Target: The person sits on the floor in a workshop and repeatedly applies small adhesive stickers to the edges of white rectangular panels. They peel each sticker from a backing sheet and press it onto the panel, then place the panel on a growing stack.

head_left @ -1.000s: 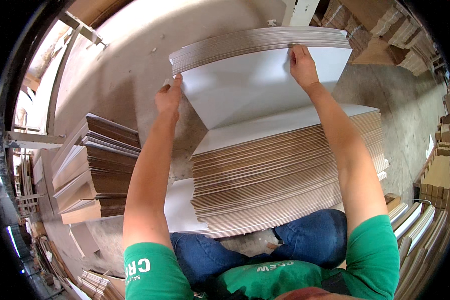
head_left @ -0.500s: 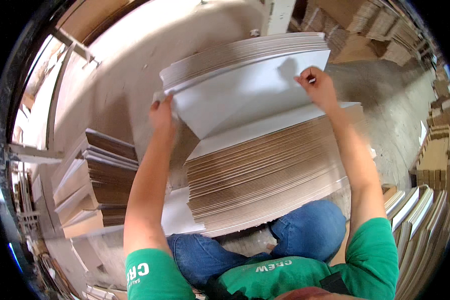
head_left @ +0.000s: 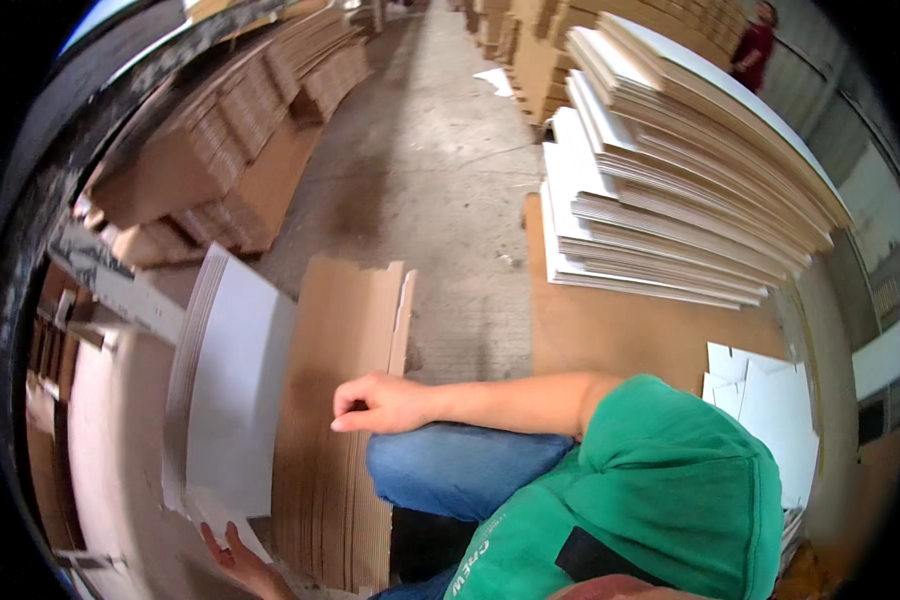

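A stack of white-faced cardboard sheets (head_left: 235, 370) leans upright at the left, its layered edges along its left side. Beside it, a row of brown corrugated sheets (head_left: 335, 340) stands packed edge-up in front of my knee. At the near lower corner of the white sheets is my left hand (head_left: 240, 565), fingers apart and nothing visible in it; I cannot tell whether it touches them. My right hand (head_left: 385, 402) is closed over the brown row, just beyond my bent knee, with no object showing in its curled fingers.
Tall piles of white-faced boards (head_left: 670, 190) rest on a brown cardboard base (head_left: 630, 330) to the right. White cut pieces (head_left: 765, 410) lie nearer. Bundled brown cardboard (head_left: 220, 140) fills the far left by a metal beam (head_left: 120, 275). A person in dark red (head_left: 753, 55) is far off.
The view has swung right, showing the board piles and aisle. My right hand has left the front of the white face and is now near my knee. My left hand stays near the sheets' corner.
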{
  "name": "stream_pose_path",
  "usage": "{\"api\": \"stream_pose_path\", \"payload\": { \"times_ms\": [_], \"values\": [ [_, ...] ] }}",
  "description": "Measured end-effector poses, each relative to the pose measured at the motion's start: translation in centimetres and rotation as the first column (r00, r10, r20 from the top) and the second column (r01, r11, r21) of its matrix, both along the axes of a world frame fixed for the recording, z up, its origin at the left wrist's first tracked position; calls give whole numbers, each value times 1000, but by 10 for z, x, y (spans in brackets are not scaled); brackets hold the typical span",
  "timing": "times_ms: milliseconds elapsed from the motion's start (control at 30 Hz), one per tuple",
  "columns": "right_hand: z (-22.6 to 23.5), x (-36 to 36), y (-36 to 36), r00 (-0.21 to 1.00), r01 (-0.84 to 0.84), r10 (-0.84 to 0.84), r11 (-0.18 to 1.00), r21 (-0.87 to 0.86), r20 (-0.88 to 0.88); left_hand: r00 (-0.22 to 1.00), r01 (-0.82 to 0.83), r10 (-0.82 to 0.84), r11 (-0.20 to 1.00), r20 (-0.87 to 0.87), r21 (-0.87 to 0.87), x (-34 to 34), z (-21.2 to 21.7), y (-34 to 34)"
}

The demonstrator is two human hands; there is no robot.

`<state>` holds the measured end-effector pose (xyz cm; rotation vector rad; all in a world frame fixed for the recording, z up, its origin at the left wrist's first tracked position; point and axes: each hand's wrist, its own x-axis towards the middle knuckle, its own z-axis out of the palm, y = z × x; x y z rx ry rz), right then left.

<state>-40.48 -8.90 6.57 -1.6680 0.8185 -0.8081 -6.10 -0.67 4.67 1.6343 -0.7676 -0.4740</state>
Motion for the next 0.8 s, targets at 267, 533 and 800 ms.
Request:
{"api": "stream_pose_path", "payload": {
  "times_ms": [267,533,800],
  "values": [
    [-3,-11,-3,955,-71,24,986,-150,-296,865,414,-407,909,294,42,-76,22,-4],
    [-4,29,-19,926,-234,185,965,-117,-328,862,420,-392,907,322,-21,-52,27,13],
    [8,-54,17,926,-18,19,1000,7,-377,635,527,-417,849,650,31,-101,52,-27]
  ]
}}
